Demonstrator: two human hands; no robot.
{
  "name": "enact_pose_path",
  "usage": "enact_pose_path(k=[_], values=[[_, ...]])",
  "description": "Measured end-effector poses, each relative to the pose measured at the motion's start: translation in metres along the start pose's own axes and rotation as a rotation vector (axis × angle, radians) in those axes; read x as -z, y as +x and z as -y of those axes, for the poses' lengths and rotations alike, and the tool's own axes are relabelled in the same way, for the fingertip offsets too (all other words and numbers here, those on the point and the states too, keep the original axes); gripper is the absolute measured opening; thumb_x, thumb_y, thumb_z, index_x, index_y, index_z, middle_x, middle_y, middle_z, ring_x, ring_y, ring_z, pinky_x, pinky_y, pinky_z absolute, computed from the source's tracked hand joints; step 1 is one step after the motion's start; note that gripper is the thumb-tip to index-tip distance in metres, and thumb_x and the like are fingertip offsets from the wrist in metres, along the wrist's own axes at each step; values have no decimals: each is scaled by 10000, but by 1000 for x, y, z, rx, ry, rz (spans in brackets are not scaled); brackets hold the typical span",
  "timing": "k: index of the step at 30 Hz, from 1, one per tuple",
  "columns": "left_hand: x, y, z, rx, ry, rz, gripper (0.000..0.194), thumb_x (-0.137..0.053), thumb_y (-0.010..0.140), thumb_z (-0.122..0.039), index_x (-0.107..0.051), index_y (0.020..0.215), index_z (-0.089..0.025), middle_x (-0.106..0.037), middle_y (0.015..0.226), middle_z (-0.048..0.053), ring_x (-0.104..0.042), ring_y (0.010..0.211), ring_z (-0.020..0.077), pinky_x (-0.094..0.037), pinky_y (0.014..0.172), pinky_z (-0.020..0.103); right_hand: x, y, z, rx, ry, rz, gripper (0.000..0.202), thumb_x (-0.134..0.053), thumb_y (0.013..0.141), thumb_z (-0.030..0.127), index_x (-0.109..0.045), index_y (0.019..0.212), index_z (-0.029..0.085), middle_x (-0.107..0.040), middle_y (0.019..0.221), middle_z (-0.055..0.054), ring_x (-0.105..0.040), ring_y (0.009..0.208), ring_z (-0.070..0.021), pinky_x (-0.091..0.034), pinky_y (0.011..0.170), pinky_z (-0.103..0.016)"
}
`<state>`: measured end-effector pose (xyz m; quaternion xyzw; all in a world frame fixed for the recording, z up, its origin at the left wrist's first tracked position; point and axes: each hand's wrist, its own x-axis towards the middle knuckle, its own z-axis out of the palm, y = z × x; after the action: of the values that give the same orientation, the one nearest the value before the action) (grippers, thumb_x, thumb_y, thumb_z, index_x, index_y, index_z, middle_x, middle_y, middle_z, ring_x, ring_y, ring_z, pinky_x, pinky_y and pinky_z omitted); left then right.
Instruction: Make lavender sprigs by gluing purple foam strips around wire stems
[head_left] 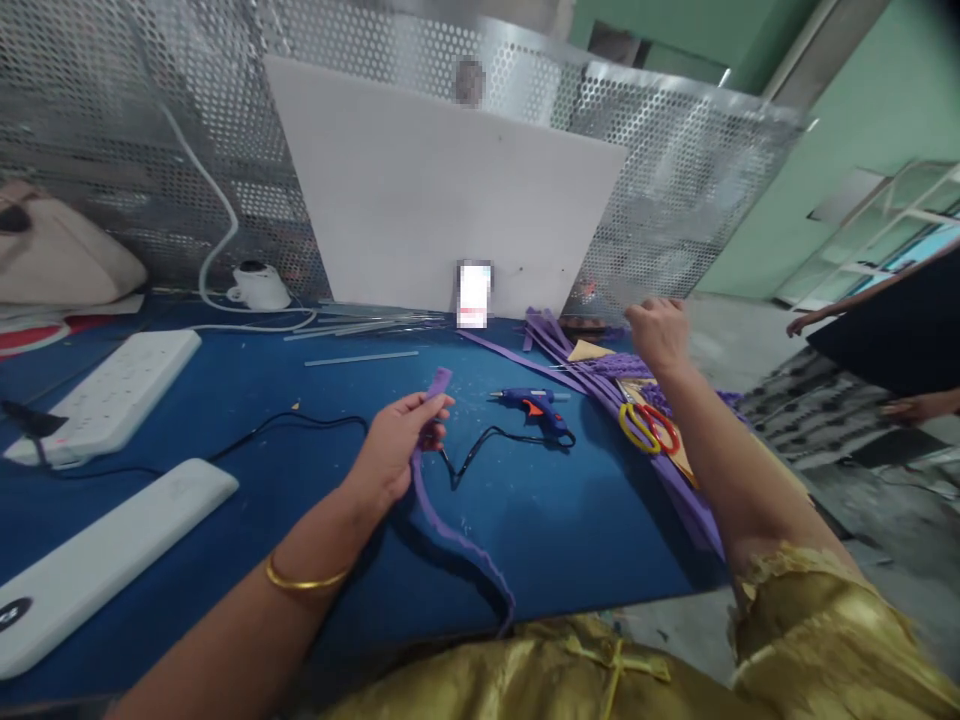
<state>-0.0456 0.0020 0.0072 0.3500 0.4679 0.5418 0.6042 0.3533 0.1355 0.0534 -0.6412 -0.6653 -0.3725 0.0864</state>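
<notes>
My left hand (401, 440) pinches a narrow purple strip (442, 380), which looks like fabric or felt. One short end sticks up past my thumb, and the long tail curves down to the table's near edge. Off to the right my right hand (660, 332) is raised with its fingers curled; whatever they may hold is hidden. Below it lie a bundle of purple strips (574, 365) and scissors (649, 428) with one yellow and one red handle loop. Between my hands rests a blue glue gun (525, 400) with an orange trigger.
Clear glue sticks (361, 358) lie at the back of the blue table (570, 530). A phone (474, 295) leans against a white board (450, 190). At left are a power strip (112, 390), a long white device (120, 570) and a black cord. Another person (885, 340) stands at right.
</notes>
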Motion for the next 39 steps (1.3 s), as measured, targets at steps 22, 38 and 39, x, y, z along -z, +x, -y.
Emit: enact_pose_path(k=[22, 38, 39], values=[[-47, -2, -60, -500, 630, 324, 180, -663, 807, -330, -745, 761, -177, -698, 668, 32, -555, 525, 117, -439, 513, 248, 166, -33, 117, 523, 492, -331, 234, -553, 965, 153, -755, 868, 224, -705, 823, -39, -578, 790, -178, -368, 887, -347], [-50, -11, -62, -351, 356, 360, 207, -725, 769, -361, -710, 663, -184, -567, 614, 1, -364, 494, 82, -230, 464, 241, 163, -40, 141, 194, 1452, -165, 211, -678, 866, 207, -716, 1069, 251, -751, 958, -19, -678, 885, -181, -493, 866, -362], [-49, -12, -63, -320, 324, 367, 204, -737, 764, -374, -727, 694, -182, -562, 615, -1, -352, 484, 75, -209, 453, 240, 163, -39, 143, 145, 1586, -112, 211, -701, 842, 215, -719, 1051, 242, -750, 947, -17, -681, 859, -170, -510, 840, -350]])
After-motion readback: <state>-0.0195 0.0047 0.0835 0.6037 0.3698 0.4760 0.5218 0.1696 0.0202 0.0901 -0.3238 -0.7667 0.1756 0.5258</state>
